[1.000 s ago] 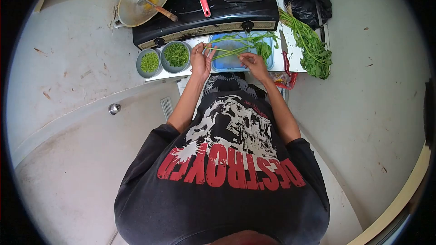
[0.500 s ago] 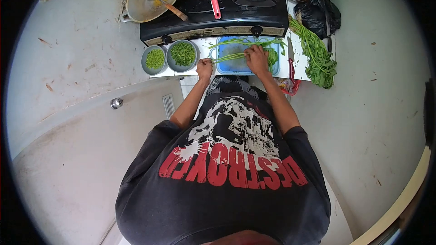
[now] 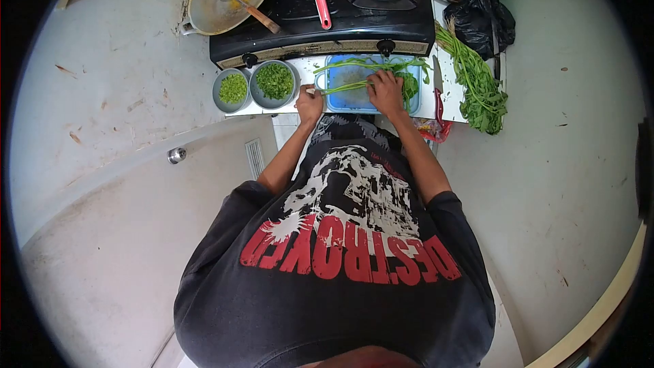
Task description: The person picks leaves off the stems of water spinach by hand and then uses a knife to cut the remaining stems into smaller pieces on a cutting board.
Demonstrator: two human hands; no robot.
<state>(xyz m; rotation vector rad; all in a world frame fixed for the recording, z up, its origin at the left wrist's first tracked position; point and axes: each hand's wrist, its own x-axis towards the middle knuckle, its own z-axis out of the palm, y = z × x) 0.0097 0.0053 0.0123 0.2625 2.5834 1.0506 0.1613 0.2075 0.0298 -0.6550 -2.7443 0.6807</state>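
Note:
Leafy green stems (image 3: 349,87) lie across a blue cutting board (image 3: 338,103), their cut ends pointing left and their leaves (image 3: 410,88) at the right. My left hand (image 3: 310,104) is closed at the stem ends, just beyond the board's left edge. Over the leafy end, my right hand (image 3: 387,93) has its fingers curled round the same stems; its fingertips are partly hidden. Another few stems (image 3: 354,62) lie along the board's far edge. To the right of the board rests a knife (image 3: 438,99) with a red handle.
Two grey bowls of chopped greens, one paler (image 3: 233,88) and one darker (image 3: 274,81), stand left of the board. A bunch of leafy greens (image 3: 477,88) lies at the right, near a black plastic bag (image 3: 479,20). Behind is a stove (image 3: 306,33) with a wok (image 3: 208,10).
My left hand has shifted slightly and turned at the stem ends. My right hand stays nearly in place on the greens. The whole view has moved a little.

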